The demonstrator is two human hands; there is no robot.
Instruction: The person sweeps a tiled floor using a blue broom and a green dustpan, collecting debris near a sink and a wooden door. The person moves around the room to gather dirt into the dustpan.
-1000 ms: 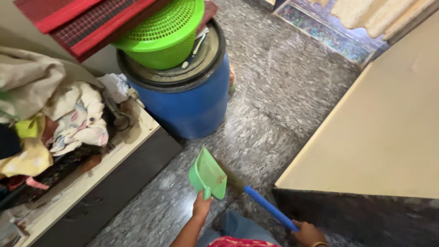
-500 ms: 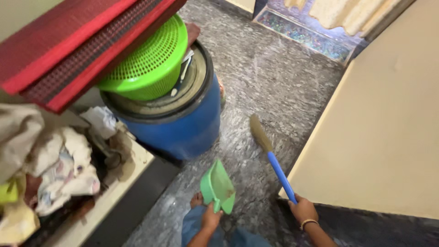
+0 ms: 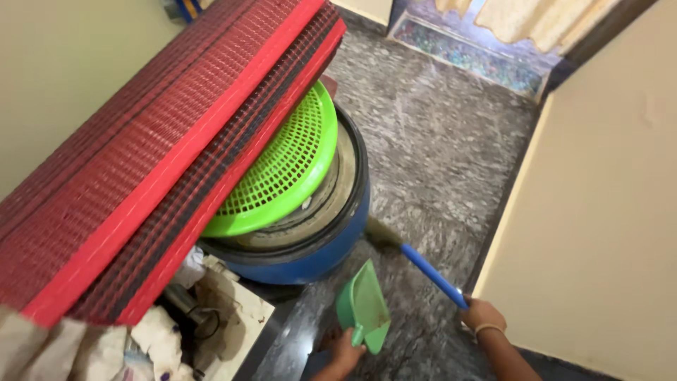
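Observation:
My left hand (image 3: 346, 351) grips the handle of a green plastic dustpan (image 3: 364, 305), which is held tilted just above the grey speckled floor (image 3: 437, 148). My right hand (image 3: 481, 314) holds the blue handle of a broom (image 3: 431, 272). The broom's brown bristles (image 3: 382, 231) rest on the floor against the base of a blue drum (image 3: 317, 247). The dustpan sits just below and left of the broom handle.
A green perforated basket (image 3: 289, 166) lies on the blue drum's lid. A folded red and black mat (image 3: 141, 162) leans over it on the left. A low shelf with cloths and clutter (image 3: 204, 324) stands at the lower left. A cream panel (image 3: 606, 212) walls off the right.
The view has swung left and closer to the drum. The broom head has moved left to the drum's base. The dustpan has shifted slightly right with my left hand.

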